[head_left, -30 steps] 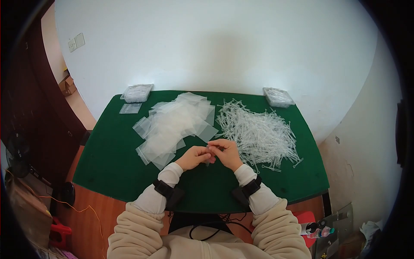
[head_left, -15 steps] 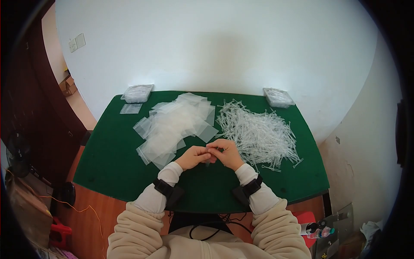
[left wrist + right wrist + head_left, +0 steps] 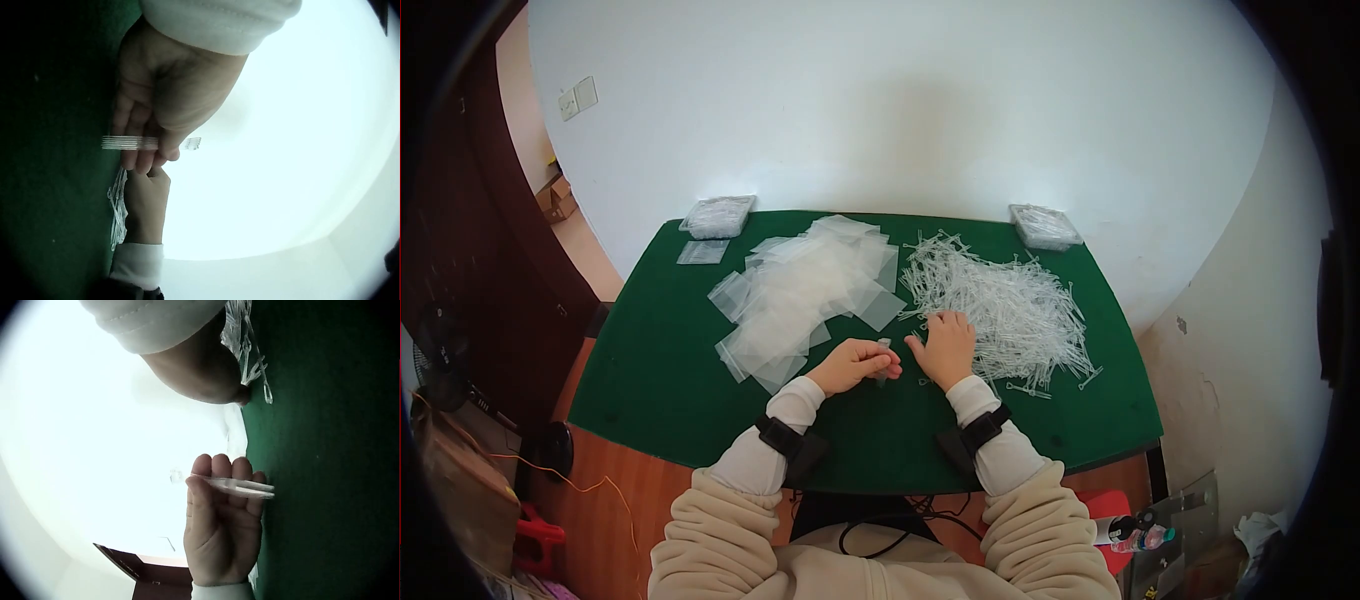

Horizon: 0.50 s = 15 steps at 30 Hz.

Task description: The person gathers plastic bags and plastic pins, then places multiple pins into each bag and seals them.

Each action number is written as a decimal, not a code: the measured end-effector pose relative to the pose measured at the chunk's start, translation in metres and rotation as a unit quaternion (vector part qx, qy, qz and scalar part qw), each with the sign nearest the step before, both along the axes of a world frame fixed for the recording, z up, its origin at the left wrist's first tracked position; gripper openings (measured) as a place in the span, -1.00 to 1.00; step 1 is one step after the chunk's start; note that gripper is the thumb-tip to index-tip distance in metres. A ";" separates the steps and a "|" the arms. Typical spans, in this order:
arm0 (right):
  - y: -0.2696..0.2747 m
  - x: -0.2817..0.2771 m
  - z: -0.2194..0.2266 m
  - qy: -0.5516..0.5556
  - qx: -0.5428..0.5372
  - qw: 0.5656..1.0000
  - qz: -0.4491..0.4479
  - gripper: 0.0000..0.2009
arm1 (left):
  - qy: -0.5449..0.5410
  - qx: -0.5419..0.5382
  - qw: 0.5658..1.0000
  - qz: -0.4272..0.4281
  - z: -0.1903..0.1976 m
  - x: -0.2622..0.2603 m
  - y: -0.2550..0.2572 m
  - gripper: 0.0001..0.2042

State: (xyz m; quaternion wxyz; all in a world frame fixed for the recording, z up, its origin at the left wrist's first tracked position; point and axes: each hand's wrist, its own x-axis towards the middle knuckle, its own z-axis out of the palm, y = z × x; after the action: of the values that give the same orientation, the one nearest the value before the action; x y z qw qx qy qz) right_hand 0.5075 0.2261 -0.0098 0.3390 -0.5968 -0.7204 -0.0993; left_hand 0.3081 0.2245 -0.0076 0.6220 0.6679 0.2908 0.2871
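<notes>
My left hand [image 3: 848, 367] pinches a small bundle of clear plastic sticks [image 3: 129, 143] between thumb and fingers, over the front middle of the table. The sticks lie side by side, their ends poking out on both sides of the grip in the left wrist view. My right hand [image 3: 947, 352] is at the near left edge of a big heap of loose clear sticks [image 3: 1020, 315] with small looped ends. Its thumb stands apart from the fingers, and the fingertips are over the heap's edge. In the right wrist view those fingers are mostly hidden behind the hand.
A spread pile of clear zip bags [image 3: 810, 290] covers the left middle of the green table [image 3: 660, 370]. Filled clear boxes stand at the back left [image 3: 720, 216] and back right [image 3: 1045, 226]. A flat bag [image 3: 703, 252] lies before the left box. A white wall rises behind.
My right hand has parted from the left and moved right to the heap's edge. The left hand has stayed put, keeping hold of the bundle of sticks.
</notes>
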 end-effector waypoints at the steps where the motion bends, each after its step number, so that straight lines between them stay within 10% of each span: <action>1: 0.001 0.001 -0.003 -0.028 -0.020 0.999 -0.030 -0.73 | 0.001 0.000 1.000 0.002 -0.001 0.000 0.000 -0.76; 15: 0.013 0.005 -0.019 -0.094 -0.047 0.993 -0.063 -0.91 | -0.031 -0.026 0.998 0.056 -0.001 -0.002 0.003 -0.71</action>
State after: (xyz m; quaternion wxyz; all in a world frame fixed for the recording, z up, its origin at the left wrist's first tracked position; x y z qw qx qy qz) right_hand 0.5127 0.2389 -0.0291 0.2348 -0.6442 -0.7139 -0.1422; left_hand 0.3063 0.2277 -0.0088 0.6304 0.6251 0.3160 0.3346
